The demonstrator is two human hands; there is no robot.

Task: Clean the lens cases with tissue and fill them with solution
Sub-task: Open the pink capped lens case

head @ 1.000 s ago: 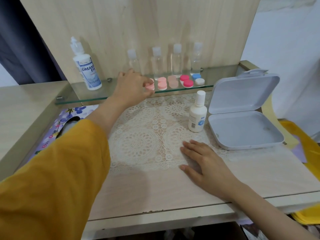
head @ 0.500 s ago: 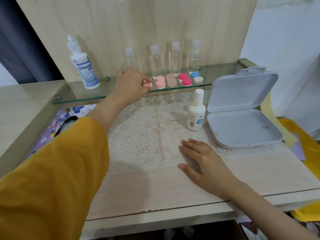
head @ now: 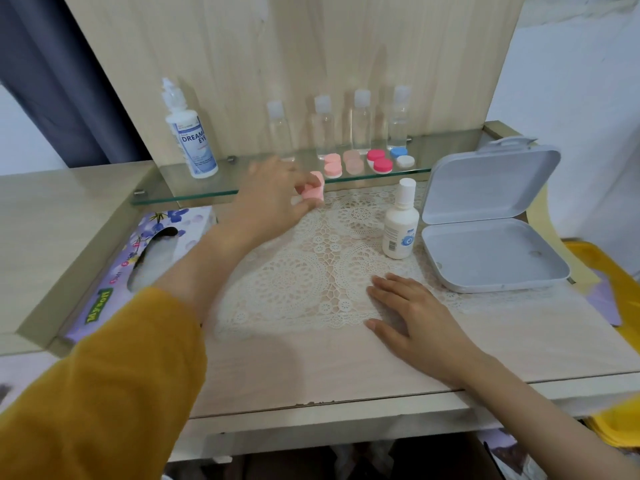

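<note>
The pale wooden worktop fills the near part of the view, with a tall wooden back panel rising at its far side. A glass shelf runs along the foot of that panel, raised a little above the worktop. A white lace mat lies on the middle of the worktop.

To the right of the mat sits a grey box, open, its lid tilted up toward the far side. At the left edge lies a flowered tissue box, its opening facing up.

On the left of the shelf stands a large solution bottle with a blue and white label. Four clear bottles with white caps stand in a row against the panel. A small white bottle stands upright on the mat, just left of the grey box.

The left hand, on an arm in a mustard sleeve, reaches to the near edge of the shelf, and its fingertips pinch a pink lens case, held above the far edge of the mat; the hand is a little blurred. The right hand lies flat, palm down, fingers straight and slightly spread, at the near right corner of the mat, holding nothing.

Four more lens cases rest on the shelf in front of the clear bottles: a light pink case, a pale beige case, a hot pink and white case and a blue and white case.
</note>
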